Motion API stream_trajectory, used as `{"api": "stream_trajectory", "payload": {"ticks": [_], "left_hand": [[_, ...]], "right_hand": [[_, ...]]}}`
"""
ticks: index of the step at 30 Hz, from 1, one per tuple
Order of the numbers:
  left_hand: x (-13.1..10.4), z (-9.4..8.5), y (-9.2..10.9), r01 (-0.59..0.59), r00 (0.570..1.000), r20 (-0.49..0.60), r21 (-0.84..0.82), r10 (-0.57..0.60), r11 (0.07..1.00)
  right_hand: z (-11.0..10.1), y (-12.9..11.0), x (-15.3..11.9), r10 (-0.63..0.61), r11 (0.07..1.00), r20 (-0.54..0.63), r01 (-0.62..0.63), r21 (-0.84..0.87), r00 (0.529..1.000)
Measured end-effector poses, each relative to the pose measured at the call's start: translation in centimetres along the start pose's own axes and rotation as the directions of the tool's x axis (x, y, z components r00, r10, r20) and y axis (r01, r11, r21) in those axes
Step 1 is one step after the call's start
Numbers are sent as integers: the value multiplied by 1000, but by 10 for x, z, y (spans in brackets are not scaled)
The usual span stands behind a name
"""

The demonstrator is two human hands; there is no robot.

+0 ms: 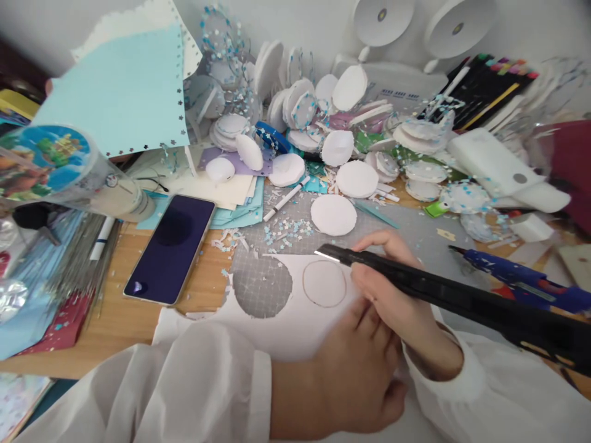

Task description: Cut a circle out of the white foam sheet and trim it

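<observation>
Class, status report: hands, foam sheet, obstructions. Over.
Right hand grips utility knife. Left hand presses foam sheet. Traced circle uncut. Nothing blocking it.

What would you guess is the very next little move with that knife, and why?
Probably lowering the blade tip onto the drawn circle on the white foam sheet: the right hand holds the black knife just above it, the left hand presses the sheet flat, and one round hole is already cut.
</observation>
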State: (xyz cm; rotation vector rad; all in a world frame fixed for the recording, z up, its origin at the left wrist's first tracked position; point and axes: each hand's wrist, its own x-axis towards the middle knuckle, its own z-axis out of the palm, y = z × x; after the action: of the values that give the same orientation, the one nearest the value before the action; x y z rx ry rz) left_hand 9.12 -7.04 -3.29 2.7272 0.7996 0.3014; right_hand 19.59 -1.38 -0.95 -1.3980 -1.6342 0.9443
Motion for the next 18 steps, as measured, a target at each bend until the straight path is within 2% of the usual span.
{"api": "stream_trajectory", "payload": {"ticks": [4, 12, 18], "left_hand": [[-2, 5, -1, -9, 998, -58, -67, 5, 998], [-3, 9, 0, -12, 997, -77, -125, 3, 992], [-3, 7, -3, -48, 998, -44, -180, 40, 982]], "right_hand": [[12, -14, 0, 10, 1000, 99, -9, -15, 995], [15, -7, -3, -16, 993, 68, 24, -118, 998], [17, -14, -2, -60, 976, 81, 76, -206, 995]]}}
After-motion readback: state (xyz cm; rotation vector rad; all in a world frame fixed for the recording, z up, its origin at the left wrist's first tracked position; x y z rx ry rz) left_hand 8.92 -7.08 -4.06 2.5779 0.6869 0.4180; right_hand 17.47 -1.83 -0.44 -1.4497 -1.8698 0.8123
